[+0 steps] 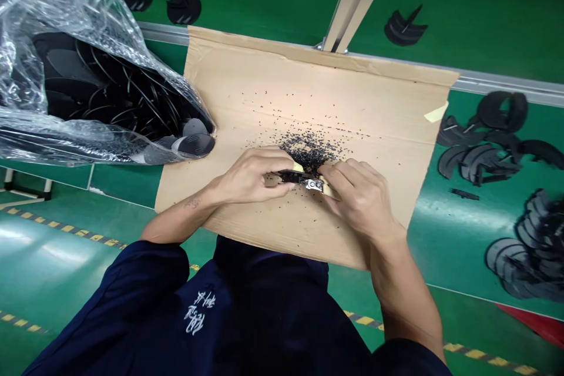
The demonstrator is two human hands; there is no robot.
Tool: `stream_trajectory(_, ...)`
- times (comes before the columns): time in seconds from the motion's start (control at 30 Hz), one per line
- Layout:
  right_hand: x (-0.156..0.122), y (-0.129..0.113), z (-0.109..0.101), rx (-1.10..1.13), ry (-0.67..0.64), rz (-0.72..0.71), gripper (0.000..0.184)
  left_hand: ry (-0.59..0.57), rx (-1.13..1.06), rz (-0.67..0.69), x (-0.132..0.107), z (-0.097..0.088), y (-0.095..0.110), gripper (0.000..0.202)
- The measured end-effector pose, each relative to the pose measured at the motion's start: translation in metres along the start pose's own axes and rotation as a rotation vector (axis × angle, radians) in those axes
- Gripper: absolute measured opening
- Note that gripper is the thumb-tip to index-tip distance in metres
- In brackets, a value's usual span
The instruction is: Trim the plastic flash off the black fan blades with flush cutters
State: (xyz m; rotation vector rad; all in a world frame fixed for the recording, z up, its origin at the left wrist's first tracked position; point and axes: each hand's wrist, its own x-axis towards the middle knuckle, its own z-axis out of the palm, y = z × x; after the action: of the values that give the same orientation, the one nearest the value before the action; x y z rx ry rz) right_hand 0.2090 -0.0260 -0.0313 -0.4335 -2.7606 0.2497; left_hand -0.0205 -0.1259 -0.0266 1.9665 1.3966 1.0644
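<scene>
My left hand (259, 175) pinches a small black plastic part (288, 176) between thumb and fingers, just above the cardboard sheet (238, 82). From the other side, my right hand (359, 191) is closed around a pair of nippers (314, 184). Their silvery metal head meets the black part, and the grip is mostly hidden in the hand. Something pale yellow covers fingertips on both hands. Beyond the hands, a heap of tiny black plastic scraps (308, 150) is scattered over the cardboard.
To the left lies a clear plastic bag (101, 135) full of black curved parts (132, 88). Loose black parts (478, 161) and a stack of them (524, 258) sit on the green table at right. A metal post (359, 0) rises behind the cardboard.
</scene>
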Motion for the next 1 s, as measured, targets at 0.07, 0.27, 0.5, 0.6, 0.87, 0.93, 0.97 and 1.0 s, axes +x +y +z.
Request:
stream_trajectory(0.07,0.000,0.000,0.001,0.018,-0.017,0.016,0.020,-0.008,-0.006,0.002,0.000,-0.001,0.000,0.014)
stream_trajectory(0.27,-0.001,-0.002,0.002,0.098,-0.020,0.033,0.020,-0.034,0.024,0.008,-0.001,-0.001,0.000,0.012)
stream_trajectory(0.5,-0.003,-0.005,0.004,0.089,-0.029,0.076,0.019,-0.019,0.018,0.020,-0.002,0.001,-0.001,0.012)
stream_trajectory(0.6,-0.003,-0.004,0.005,0.246,-0.014,0.082,0.021,-0.005,-0.010,-0.002,-0.002,0.001,0.002,0.010)
stream_trajectory(0.87,-0.003,0.009,-0.017,0.446,-0.028,0.068,0.013,0.094,-0.044,-0.172,0.000,-0.001,0.008,0.015)
stream_trajectory(0.93,-0.004,0.010,-0.018,0.300,0.052,0.091,0.014,0.138,-0.081,-0.246,0.000,-0.003,0.008,0.018)
stream_trajectory(0.97,-0.005,0.010,-0.016,0.219,0.072,0.100,0.014,0.163,-0.101,-0.276,0.001,-0.006,0.007,0.019)
stream_trajectory(1.0,-0.005,0.011,-0.013,0.142,0.071,0.102,0.013,0.192,-0.118,-0.293,0.003,-0.010,0.004,0.020)
